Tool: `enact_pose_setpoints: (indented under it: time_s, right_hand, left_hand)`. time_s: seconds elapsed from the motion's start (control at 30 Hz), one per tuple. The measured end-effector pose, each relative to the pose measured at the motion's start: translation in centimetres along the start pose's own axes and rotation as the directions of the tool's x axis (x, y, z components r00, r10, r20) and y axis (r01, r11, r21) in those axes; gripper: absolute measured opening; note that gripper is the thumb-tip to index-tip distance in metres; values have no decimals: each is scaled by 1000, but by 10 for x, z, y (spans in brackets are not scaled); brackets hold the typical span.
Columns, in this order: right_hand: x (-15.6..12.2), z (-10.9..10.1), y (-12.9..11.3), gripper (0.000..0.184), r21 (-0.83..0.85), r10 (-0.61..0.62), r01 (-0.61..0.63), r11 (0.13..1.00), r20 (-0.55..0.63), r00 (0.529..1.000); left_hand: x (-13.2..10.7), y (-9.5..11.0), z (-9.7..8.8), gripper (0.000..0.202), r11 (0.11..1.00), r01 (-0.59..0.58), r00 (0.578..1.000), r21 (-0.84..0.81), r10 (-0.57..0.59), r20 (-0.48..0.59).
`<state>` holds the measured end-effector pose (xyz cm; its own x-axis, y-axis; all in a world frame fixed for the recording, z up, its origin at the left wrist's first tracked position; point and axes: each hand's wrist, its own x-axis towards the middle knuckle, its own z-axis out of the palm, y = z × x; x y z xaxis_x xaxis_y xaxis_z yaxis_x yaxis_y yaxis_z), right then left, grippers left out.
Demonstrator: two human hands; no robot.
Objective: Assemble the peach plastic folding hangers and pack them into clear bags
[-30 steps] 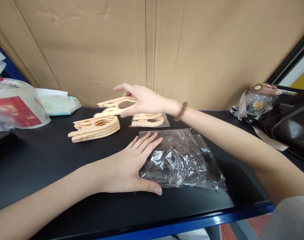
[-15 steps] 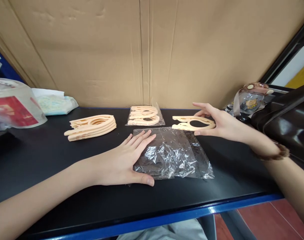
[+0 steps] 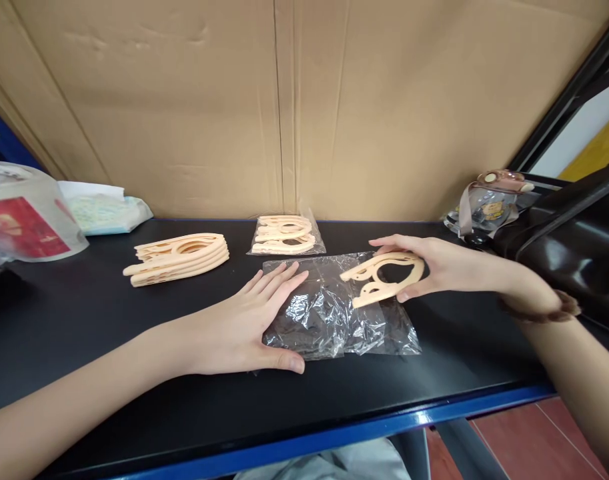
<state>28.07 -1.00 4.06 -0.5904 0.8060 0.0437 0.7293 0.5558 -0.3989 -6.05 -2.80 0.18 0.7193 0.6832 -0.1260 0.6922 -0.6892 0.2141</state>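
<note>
My left hand (image 3: pixel 244 327) lies flat with fingers stretched out on the left edge of a stack of clear plastic bags (image 3: pixel 354 327) on the black table (image 3: pixel 84 333). My right hand (image 3: pixel 434 267) grips a peach plastic hanger piece (image 3: pixel 381 277) and holds it tilted just above the bags. A loose pile of the same peach pieces (image 3: pixel 179 257) lies at the left. A sealed bag with peach pieces (image 3: pixel 284 235) rests near the cardboard wall.
A cardboard sheet (image 3: pixel 284 100) stands behind the table. At the far left lie a red and white packet (image 3: pixel 24 223) and a pale blue pack (image 3: pixel 104 208). A dark brown handbag (image 3: pixel 569 240) and a clear bottle (image 3: pixel 489 200) sit at the right. The table's blue front edge (image 3: pixel 334 437) runs below.
My right hand has carried one peach piece from the left pile across to the right, then down and left over the clear bags. My left hand has stayed flat on the bags.
</note>
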Motion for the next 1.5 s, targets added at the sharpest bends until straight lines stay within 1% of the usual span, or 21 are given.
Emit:
enact_pose_setpoints:
  time_s: [0.07,0.13,0.2,0.3,0.37,0.43,0.53,0.73,0.83,0.9,0.97,1.03,1.17,1.23,1.3,1.43,1.5]
  right_hand:
    - [6,12,-2,90,-80,-41,33,996,-98,994]
    - [11,23,-6,92,-168,-54,22,986,-190,980]
    - [15,34,-12,92,-238,-54,-7,971,-249,967]
    - [20,49,-21,92,-287,-46,-38,957,-279,959]
    - [23,57,-25,93,-273,-40,-40,961,-280,959]
    - [26,62,-26,93,-230,-43,-21,973,-272,961]
    - [26,62,-25,91,-175,-64,20,984,-247,967]
    - [16,44,-13,97,-212,-60,22,977,-174,983]
    - [14,37,-5,91,-199,-23,0,980,-117,993]
    - [15,37,-2,84,-171,-16,-2,985,-101,995]
    - [19,40,-3,78,-140,-24,5,990,-134,991]
    - [24,47,-6,73,-128,-41,16,992,-193,980]
    - [32,63,-15,62,-143,-76,30,989,-326,942]
    - [33,68,-19,58,-140,-90,41,989,-364,927]
    - [33,69,-22,60,-115,-97,58,992,-362,927]
    - [30,67,-24,66,-25,-61,56,998,-286,956]
    - [29,65,-24,67,13,-72,78,997,-259,963]
  left_hand:
    - [-1,0,0,104,1000,-11,1000,-3,11,-12]
    - [-1,-1,1,103,1000,-24,999,-5,24,-28]
    - [-1,-2,1,103,999,-32,999,-14,32,-40]
    - [-1,-3,2,103,998,-58,997,-33,56,-60]
    - [-1,-1,3,103,997,-68,994,-37,64,-84]
    - [-2,3,5,102,999,-40,991,-34,35,-127]
    - [-4,9,6,102,999,16,984,-40,-23,-178]
    - [-5,14,5,105,999,28,984,-42,-35,-174]
    - [-5,13,5,103,999,15,982,-40,-22,-188]
    - [-5,12,6,103,999,9,982,-43,-17,-189]
    - [-5,12,6,103,999,10,983,-45,-18,-180]
    - [-4,11,6,103,999,1,984,-46,-9,-180]
    - [-4,10,8,101,999,-29,979,-44,19,-202]
    - [-4,10,8,101,999,-26,978,-45,16,-208]
    - [-5,11,8,101,999,-16,978,-49,6,-208]
    - [-5,12,6,104,998,8,983,-66,-20,-185]
    - [-5,12,6,104,997,10,983,-75,-24,-183]
